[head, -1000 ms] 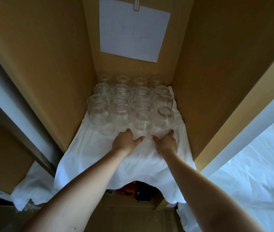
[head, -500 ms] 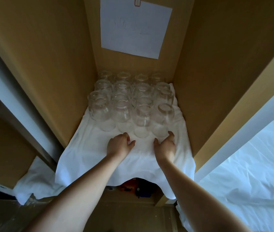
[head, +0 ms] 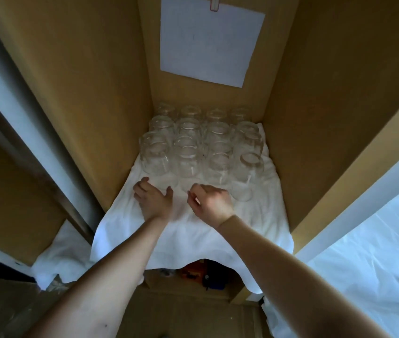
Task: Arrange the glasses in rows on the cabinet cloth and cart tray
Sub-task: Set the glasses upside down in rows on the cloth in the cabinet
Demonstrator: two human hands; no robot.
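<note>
Several clear glasses (head: 218, 142) stand in tight rows at the back of the white cloth (head: 254, 223) on the cabinet shelf. The front row's left glass (head: 155, 163) stands just beyond my left hand (head: 153, 201), which lies on the cloth with fingers and thumb spread toward that glass's base. My right hand (head: 210, 202) hovers beside it in front of the middle glasses (head: 190, 164), with its fingers loosely curled and nothing in them. The front right glass (head: 248, 174) stands a little forward of its row. No cart tray is in view.
Brown cabinet walls (head: 91, 106) close in on the left, right and back. A white paper sheet (head: 212, 42) hangs on the back wall. The cloth's front edge droops over small items (head: 193, 274) on a lower shelf. A white sheet (head: 376, 264) covers the surface at right.
Both hands have drawn back from the front-row glasses and shifted left. My left hand now lies before the left glass, and my right hand's fingers have curled.
</note>
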